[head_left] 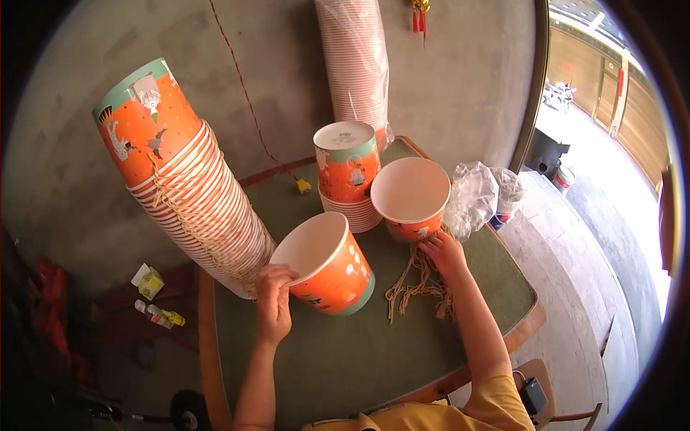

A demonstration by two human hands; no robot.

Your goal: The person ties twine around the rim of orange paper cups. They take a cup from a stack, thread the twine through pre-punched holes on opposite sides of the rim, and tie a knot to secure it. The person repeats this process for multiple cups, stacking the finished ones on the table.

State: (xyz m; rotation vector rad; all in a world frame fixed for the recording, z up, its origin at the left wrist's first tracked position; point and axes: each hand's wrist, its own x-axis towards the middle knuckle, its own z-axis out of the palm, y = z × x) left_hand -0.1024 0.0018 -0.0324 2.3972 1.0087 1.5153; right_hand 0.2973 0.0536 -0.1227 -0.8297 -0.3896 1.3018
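Observation:
My left hand [273, 298] grips the rim of an orange paper bucket [338, 276] with a green base band, its thumb and fingers closed on the wall. The bucket tilts over the table, its open mouth facing up and left. My right hand [443, 253] is closed on strands of tan twine [415, 287] beside a second paper bucket [411, 188], which stands mouth up. Loose ends of the twine trail across the tabletop. Left of my left hand leans a tall stack of upside-down buckets [208, 197], with twine strands hanging down its side.
A shorter upside-down bucket stack [348, 172] stands mid-table. Behind it rises a plastic-wrapped stack [353, 61] by the wall. Crumpled clear plastic [471, 200] lies at the right edge of the green table [345, 366]. A yellow plug [303, 187] lies at the back.

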